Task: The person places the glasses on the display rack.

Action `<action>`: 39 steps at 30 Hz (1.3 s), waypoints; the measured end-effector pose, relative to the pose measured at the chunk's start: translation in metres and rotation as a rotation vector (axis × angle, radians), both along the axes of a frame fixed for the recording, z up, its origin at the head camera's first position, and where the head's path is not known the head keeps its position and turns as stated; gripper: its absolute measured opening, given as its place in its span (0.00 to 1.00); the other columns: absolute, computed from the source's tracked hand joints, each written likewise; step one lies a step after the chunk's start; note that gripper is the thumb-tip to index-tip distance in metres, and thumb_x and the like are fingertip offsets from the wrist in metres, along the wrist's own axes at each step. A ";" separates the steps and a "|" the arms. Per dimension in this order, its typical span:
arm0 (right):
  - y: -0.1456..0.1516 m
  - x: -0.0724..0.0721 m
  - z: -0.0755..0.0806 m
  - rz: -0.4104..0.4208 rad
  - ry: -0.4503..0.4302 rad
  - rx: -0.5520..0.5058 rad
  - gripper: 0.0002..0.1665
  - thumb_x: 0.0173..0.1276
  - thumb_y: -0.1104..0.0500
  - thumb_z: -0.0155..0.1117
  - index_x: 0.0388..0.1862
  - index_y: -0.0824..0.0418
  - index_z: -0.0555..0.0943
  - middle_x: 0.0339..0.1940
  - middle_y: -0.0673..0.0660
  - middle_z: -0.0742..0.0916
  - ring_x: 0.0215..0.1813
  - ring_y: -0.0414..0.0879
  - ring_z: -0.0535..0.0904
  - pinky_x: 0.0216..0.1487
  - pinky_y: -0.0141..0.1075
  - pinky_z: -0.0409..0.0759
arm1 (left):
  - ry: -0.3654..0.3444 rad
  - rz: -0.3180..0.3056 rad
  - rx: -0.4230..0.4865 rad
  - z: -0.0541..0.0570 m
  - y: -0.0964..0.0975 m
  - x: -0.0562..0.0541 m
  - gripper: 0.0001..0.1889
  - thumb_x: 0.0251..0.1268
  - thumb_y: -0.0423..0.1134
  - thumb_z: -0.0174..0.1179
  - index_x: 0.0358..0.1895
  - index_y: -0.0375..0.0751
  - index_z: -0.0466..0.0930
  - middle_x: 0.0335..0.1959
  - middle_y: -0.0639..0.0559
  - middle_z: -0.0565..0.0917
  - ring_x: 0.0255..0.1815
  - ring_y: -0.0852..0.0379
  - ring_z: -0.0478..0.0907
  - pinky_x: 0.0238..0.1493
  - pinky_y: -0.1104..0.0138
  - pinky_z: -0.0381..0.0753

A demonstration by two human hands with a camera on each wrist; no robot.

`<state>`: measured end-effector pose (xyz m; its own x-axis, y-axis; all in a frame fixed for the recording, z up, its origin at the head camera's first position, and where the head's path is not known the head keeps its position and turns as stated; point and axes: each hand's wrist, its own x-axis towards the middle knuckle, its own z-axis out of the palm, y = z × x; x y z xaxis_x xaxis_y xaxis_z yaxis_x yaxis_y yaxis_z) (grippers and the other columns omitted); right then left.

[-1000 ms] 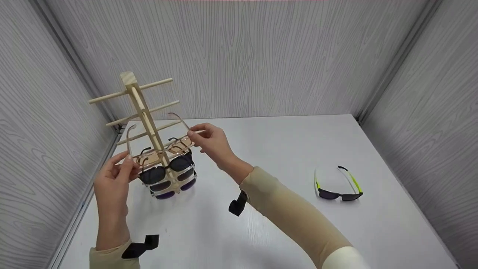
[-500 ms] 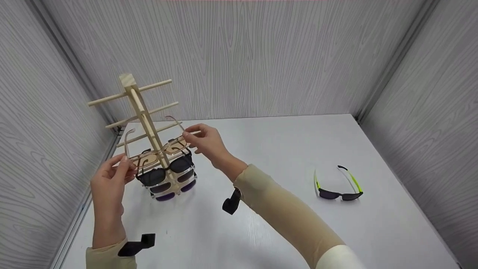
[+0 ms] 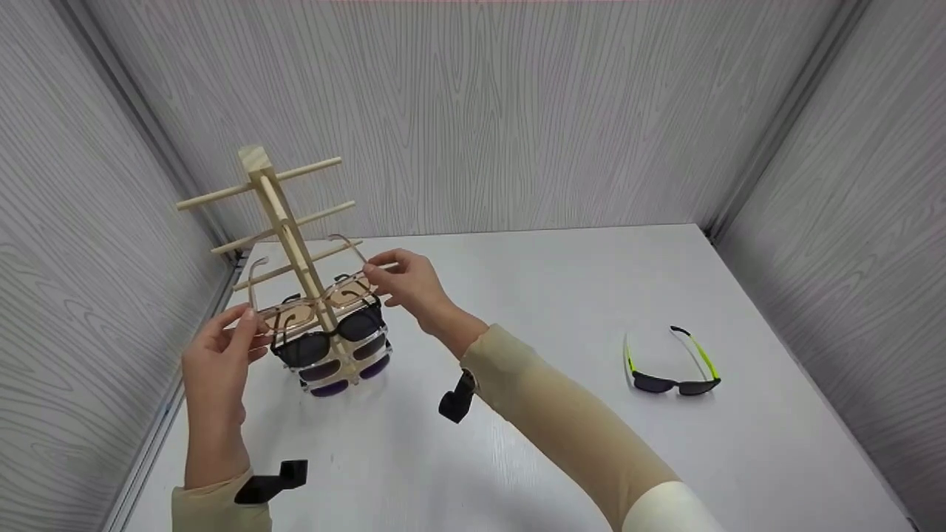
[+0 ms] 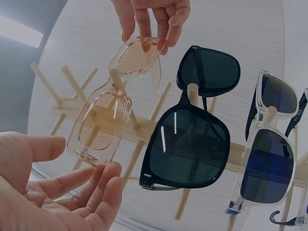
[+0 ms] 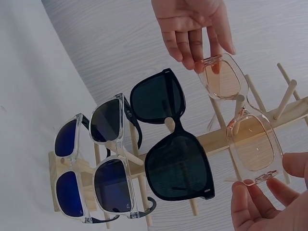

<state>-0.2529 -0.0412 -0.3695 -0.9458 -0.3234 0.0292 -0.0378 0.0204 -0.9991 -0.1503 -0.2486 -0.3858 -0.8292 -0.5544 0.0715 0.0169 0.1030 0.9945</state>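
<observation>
My left hand (image 3: pixel 222 351) holds one end of a pair of clear pinkish glasses with orange-tinted lenses (image 3: pixel 298 316), fingers at the hinge. At the opposite hinge the fingers of my right hand (image 3: pixel 414 288) hold the other end. Their temples are unfolded and point back past a wooden display rack (image 3: pixel 290 222). In the left wrist view the glasses' bridge (image 4: pixel 107 86) lies at a peg tip, and the left thumb looks slightly apart from the frame. Directly below hang black sunglasses (image 3: pixel 304 349). Clear-framed sunglasses with dark lenses (image 5: pixel 111 183) hang lower.
Sunglasses with yellow-green temples (image 3: pixel 674 386) lie unfolded on the white table (image 3: pixel 517 310) to the right. Bare crosswise pegs (image 3: pixel 310 168) stick out from the rack's upper part. Grey wood-grain panels (image 3: pixel 473 118) stand behind and on both sides.
Both hands have moved slightly left and down with the pinkish glasses, then stayed nearly still over the last half second. The other sunglasses keep their places.
</observation>
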 end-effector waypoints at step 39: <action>0.075 0.019 -0.058 -0.038 -0.076 -0.070 0.15 0.67 0.55 0.61 0.47 0.63 0.78 0.43 0.62 0.84 0.42 0.53 0.82 0.44 0.43 0.80 | -0.028 0.071 -0.115 -0.054 0.020 0.027 0.21 0.66 0.49 0.54 0.52 0.35 0.76 0.37 0.50 0.82 0.33 0.62 0.80 0.34 0.76 0.78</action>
<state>-0.2341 0.0336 -0.4278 -0.9578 -0.2865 -0.0215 0.0372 -0.0492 -0.9981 -0.1238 -0.2285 -0.4396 -0.7908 -0.6012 0.1149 -0.0225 0.2162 0.9761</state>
